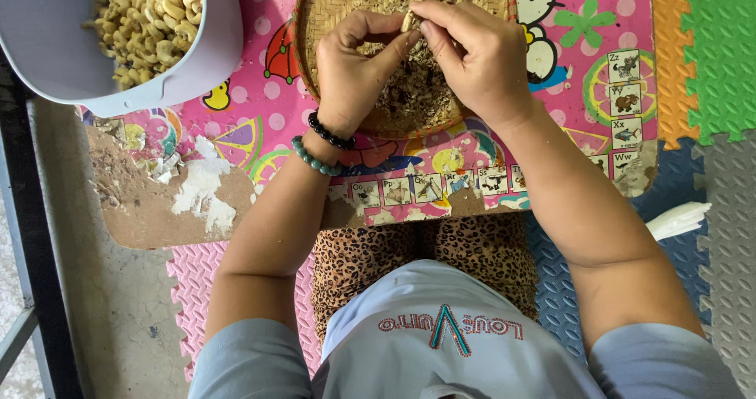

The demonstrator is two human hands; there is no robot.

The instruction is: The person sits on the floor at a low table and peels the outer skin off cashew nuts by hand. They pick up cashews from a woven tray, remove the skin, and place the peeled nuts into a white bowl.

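pink worn play table point(260, 123) on foam tiles point(709, 52); both hands point(417, 52) pinching cashew point(408, 22) over woven tray point(315, 21).

Woven tray point(335, 5): I see its far rim cut by the top edge.
Grey tub point(213, 44): cut off at top and left.
Nut point(408, 22): mostly hidden between my fingertips; I can't tell its state.

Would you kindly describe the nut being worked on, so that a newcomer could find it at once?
Start at the round woven bamboo tray on the pink children's table. Above its pile of brown husks, the left hand and right hand meet. The cashew is the single pale nut pinched between their fingertips, unlike the loose nuts on the tray's far edge or those in the grey bowl.
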